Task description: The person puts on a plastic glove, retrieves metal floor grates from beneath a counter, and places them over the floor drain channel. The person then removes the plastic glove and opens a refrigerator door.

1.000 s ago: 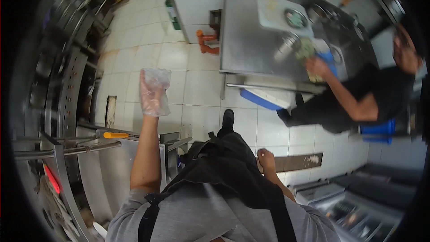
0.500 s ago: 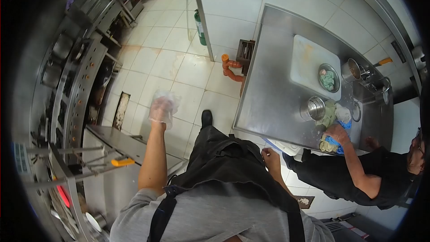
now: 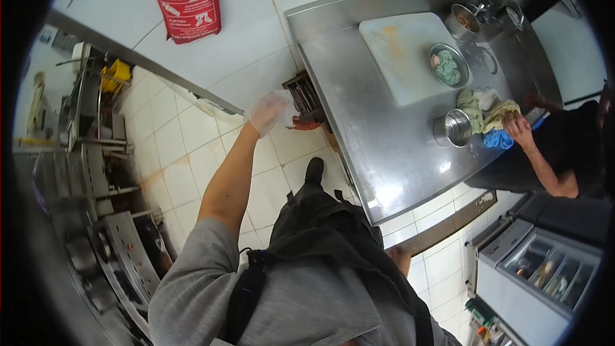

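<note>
My left hand [image 3: 269, 114], inside a loose clear plastic glove, reaches forward beside the left edge of the steel table [image 3: 410, 166]. Just right of its fingers is a dark slotted metal holder [image 3: 312, 97] at the table's side; whether they touch it I cannot tell. The crumpled plastic blurs the fingers, so their pose is unclear. My right hand [image 3: 400, 260] hangs low beside my dark apron [image 3: 327, 237], mostly hidden, with its fingers not visible.
On the table are a white cutting board [image 3: 397, 57], a bowl with a green cloth [image 3: 448, 65], a steel pot [image 3: 453, 128] and crumpled cloths [image 3: 474, 106]. A co-worker's hand [image 3: 517, 129] rests on the cloths. A red fire-blanket pouch [image 3: 186, 3] hangs on the wall.
My body has turned and moved toward the table. My gloved left hand has gone from over the floor tiles to beside the slotted holder. The co-worker's hand has shifted on the cloths.
</note>
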The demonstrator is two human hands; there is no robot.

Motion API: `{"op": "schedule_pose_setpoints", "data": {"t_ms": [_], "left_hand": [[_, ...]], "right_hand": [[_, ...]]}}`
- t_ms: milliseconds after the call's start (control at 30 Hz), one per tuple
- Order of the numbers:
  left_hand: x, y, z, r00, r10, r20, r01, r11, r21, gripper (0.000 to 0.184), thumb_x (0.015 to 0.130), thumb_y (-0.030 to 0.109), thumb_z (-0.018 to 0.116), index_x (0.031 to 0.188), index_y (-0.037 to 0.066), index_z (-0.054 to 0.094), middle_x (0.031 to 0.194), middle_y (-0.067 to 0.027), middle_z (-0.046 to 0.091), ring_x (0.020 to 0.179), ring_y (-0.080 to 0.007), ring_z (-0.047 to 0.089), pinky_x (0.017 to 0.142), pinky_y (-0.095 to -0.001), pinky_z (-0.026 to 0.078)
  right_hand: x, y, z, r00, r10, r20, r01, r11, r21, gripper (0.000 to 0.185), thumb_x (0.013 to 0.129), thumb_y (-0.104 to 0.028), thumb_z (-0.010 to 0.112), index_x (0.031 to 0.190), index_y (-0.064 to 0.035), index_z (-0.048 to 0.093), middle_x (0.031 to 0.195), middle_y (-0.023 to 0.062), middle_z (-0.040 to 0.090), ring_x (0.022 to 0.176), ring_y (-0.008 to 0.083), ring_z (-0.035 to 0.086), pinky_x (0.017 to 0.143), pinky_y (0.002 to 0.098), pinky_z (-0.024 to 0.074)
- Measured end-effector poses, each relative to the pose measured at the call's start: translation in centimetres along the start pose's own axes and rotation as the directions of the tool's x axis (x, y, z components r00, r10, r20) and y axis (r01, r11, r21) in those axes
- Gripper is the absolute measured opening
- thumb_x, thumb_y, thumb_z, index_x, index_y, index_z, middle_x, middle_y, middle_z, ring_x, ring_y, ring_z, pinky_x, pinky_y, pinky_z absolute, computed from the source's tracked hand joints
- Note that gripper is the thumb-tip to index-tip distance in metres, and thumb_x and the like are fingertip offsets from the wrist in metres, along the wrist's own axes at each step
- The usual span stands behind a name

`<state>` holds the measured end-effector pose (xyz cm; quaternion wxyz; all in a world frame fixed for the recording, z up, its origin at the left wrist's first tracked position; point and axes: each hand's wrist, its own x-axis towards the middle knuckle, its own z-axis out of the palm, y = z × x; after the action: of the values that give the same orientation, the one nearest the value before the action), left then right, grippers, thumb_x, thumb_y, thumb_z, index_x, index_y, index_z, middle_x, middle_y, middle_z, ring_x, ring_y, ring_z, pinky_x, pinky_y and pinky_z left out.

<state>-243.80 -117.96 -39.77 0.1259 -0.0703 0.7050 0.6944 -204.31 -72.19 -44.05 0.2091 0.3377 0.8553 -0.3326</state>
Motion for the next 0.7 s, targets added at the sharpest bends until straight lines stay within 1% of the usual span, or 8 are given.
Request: {"op": "schedule_pose_setpoints", "data": {"t_ms": [33, 133, 233, 267, 400, 533, 567, 700], "left_hand": [[1.2, -0.1, -0.5, 0.992, -0.113, 0.064, 0.124, 0.971, -0.205, 0.025, 0.085, 0.024, 0.061, 0.099, 0.004, 0.057, 0.092, -0.0052, 0.059, 0.084, -0.0185, 0.056, 0.074, -0.0319, 0.046], [2.9, 1.8, -1.0, 0.991, -0.118, 0.061, 0.119, 0.993, -0.012, 0.036, 0.083, 0.026, 0.064, 0.107, -0.001, 0.056, 0.096, -0.0067, 0.06, 0.088, -0.0182, 0.056, 0.078, -0.031, 0.046], [9.1, -8.7, -6.7, 0.969, 0.034, 0.245, -0.106, 0.951, 0.291, 0.035, 0.085, 0.03, 0.062, 0.105, 0.002, 0.056, 0.1, -0.0088, 0.06, 0.093, -0.0206, 0.055, 0.08, -0.0352, 0.045], [8.5, -7.6, -6.2, 0.988, 0.026, 0.153, -0.083, 0.921, 0.382, 0.041, 0.083, 0.033, 0.063, 0.107, 0.002, 0.056, 0.099, -0.0092, 0.06, 0.092, -0.0206, 0.056, 0.08, -0.035, 0.046], [8.4, -8.0, -4.3, 0.945, -0.316, 0.089, 0.212, 0.796, 0.566, 0.066, 0.083, 0.051, 0.06, 0.125, 0.001, 0.053, 0.117, -0.0143, 0.057, 0.108, -0.02, 0.051, 0.093, -0.0332, 0.04], [13.5, -13.5, -4.9, 0.867, -0.461, 0.188, 0.252, 0.732, 0.633, 0.056, 0.087, 0.057, 0.05, 0.097, 0.003, 0.061, 0.09, -0.0069, 0.062, 0.07, -0.0179, 0.059, 0.057, -0.0315, 0.049], [14.5, -15.1, -4.8, 0.889, -0.381, 0.255, 0.259, 0.876, 0.407, 0.056, 0.087, 0.058, 0.048, 0.088, 0.004, 0.061, 0.085, -0.0053, 0.061, 0.066, -0.0174, 0.059, 0.054, -0.0314, 0.048], [12.1, -8.4, -0.7, 0.892, -0.226, 0.39, -0.002, 0.863, 0.506, 0.052, 0.087, 0.054, 0.049, 0.089, 0.003, 0.062, 0.086, -0.0086, 0.064, 0.074, -0.0238, 0.063, 0.063, -0.0378, 0.051]], "right_hand": [[-1.6, 2.9, 2.3, 1.0, 0.022, -0.009, -0.022, 1.0, 0.004, 0.024, 0.085, -0.018, 0.052, 0.083, 0.0019, 0.065, 0.062, 0.0143, 0.062, 0.053, 0.0186, 0.063, 0.048, 0.0325, 0.0485], [-4.6, 7.6, 8.0, 0.978, -0.199, -0.061, 0.175, 0.944, -0.281, 0.023, 0.083, -0.017, 0.054, 0.085, 0.0026, 0.066, 0.066, 0.0165, 0.064, 0.054, 0.0196, 0.065, 0.051, 0.0344, 0.0503], [-7.3, -1.6, 5.6, 0.972, 0.146, -0.184, -0.117, 0.981, 0.156, 0.018, 0.08, -0.012, 0.058, 0.086, 0.002, 0.068, 0.071, 0.0164, 0.067, 0.054, 0.0219, 0.066, 0.052, 0.0341, 0.0515], [-6.4, -0.2, 7.1, 0.934, 0.316, -0.169, -0.24, 0.901, 0.361, 0.02, 0.08, -0.015, 0.06, 0.086, 0.0024, 0.067, 0.071, 0.0171, 0.067, 0.055, 0.0236, 0.066, 0.055, 0.0344, 0.0523], [-5.9, -0.6, 8.9, 0.874, 0.175, -0.454, -0.116, 0.981, 0.156, 0.024, 0.077, -0.021, 0.064, 0.085, 0.0016, 0.066, 0.083, 0.0197, 0.066, 0.08, 0.0354, 0.063, 0.073, 0.0411, 0.0496], [-10.0, -3.5, 11.2, 0.787, 0.452, -0.42, -0.207, 0.835, 0.511, 0.02, 0.081, -0.02, 0.06, 0.089, -0.0031, 0.067, 0.085, 0.0193, 0.066, 0.082, 0.0372, 0.063, 0.074, 0.0407, 0.0502], [-11.9, -3.9, 12.7, 0.76, 0.462, -0.456, -0.219, 0.844, 0.491, 0.019, 0.082, -0.02, 0.06, 0.088, -0.0031, 0.067, 0.084, 0.0193, 0.066, 0.082, 0.0373, 0.063, 0.075, 0.0411, 0.0503], [-18.8, -6.6, 21.1, 0.68, 0.62, -0.391, -0.481, 0.78, 0.4, 0.018, 0.08, -0.018, 0.06, 0.088, -0.0036, 0.068, 0.085, 0.0195, 0.066, 0.083, 0.0376, 0.063, 0.077, 0.0428, 0.0502]]}}
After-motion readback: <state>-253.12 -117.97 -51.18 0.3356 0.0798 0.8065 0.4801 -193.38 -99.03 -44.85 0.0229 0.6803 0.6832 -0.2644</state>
